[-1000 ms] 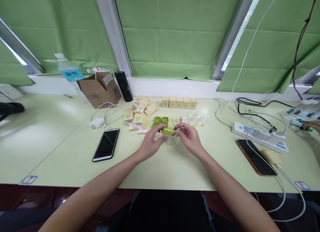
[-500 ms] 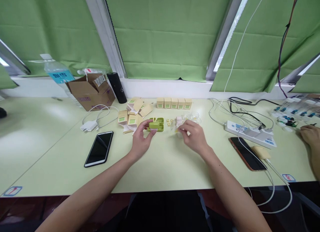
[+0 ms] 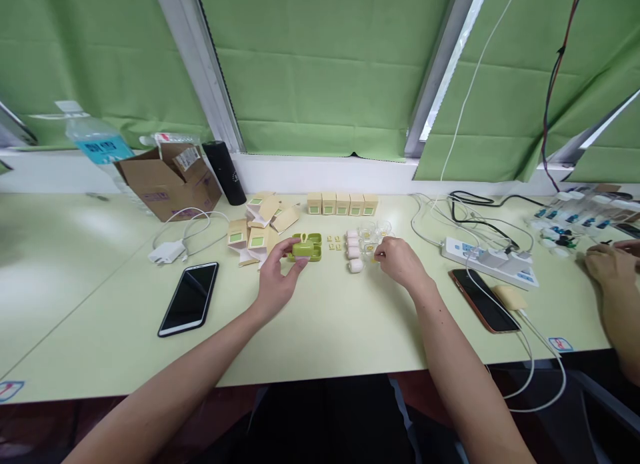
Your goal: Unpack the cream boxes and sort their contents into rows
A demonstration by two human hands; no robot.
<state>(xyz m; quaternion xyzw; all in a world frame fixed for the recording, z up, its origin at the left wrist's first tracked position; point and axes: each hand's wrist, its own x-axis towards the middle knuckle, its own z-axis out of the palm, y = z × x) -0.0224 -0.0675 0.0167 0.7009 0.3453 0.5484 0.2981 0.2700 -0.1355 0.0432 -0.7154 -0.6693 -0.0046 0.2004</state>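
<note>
My left hand [image 3: 277, 274] is closed around a small green plastic case [image 3: 303, 249], held between thumb and fingers. Directly behind it lie green open compartments [image 3: 315, 239]. My right hand [image 3: 403, 261] is pinched at the edge of a group of small clear plastic cups [image 3: 369, 232] with yellow marks in them. A clear cup with a yellow bit appears at its fingertips, partly hidden by the fingers. Between the hands stand a column of small white cylinders [image 3: 353, 243], the nearest one [image 3: 355, 266] tilted, and several tiny yellow pieces [image 3: 334, 243].
Small cream boxes [image 3: 343, 204] stand in a row at the back. Opened cream boxes [image 3: 257, 237] are heaped left of them. A phone [image 3: 190, 299] and charger [image 3: 167, 252] lie left; a power strip [image 3: 490, 263] and another phone [image 3: 483, 301] right. Another person's hand [image 3: 607, 264] is far right.
My right hand has moved right, from beside the white cylinders to the clear cups, uncovering the cylinders. My left hand still holds the green case. The view has shifted slightly.
</note>
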